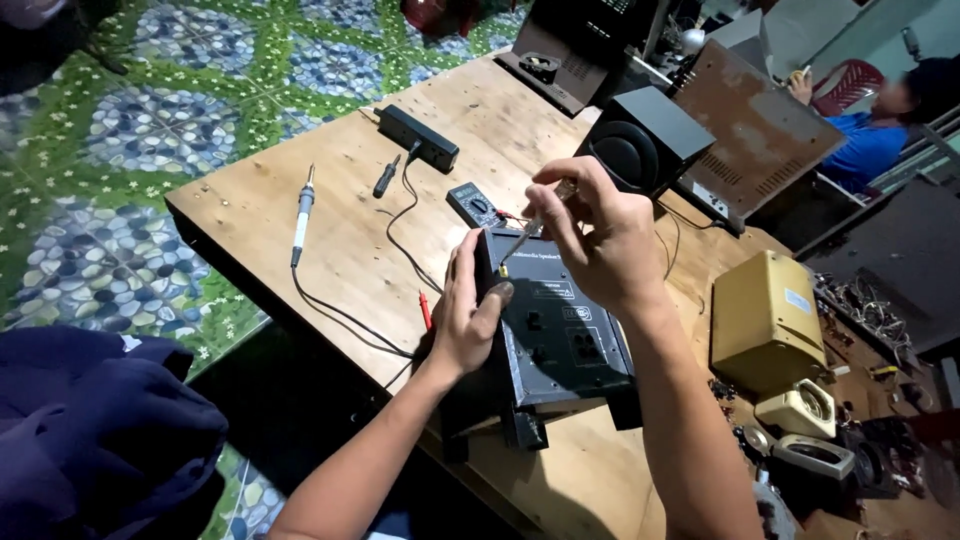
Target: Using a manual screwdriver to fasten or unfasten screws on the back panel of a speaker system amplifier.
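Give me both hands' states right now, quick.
Left hand: closed on the side of the black speaker box, steadying it.
Right hand: closed on a screwdriver, tip at the box's back panel.

Screwdriver [535,222] tip (perhaps seated) blurred.

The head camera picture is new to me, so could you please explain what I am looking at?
The one picture comes from a camera on a person's head, looking down at their bare hands over a wooden plywood table. The left hand grips the edge of a black box-shaped speaker cabinet lying back panel up. The right hand holds a slim screwdriver, tip down at the panel's top corner. On the table lie a white-handled soldering iron, a small black multimeter, a black rectangular adapter and a second black speaker. Another person in blue sits far right.
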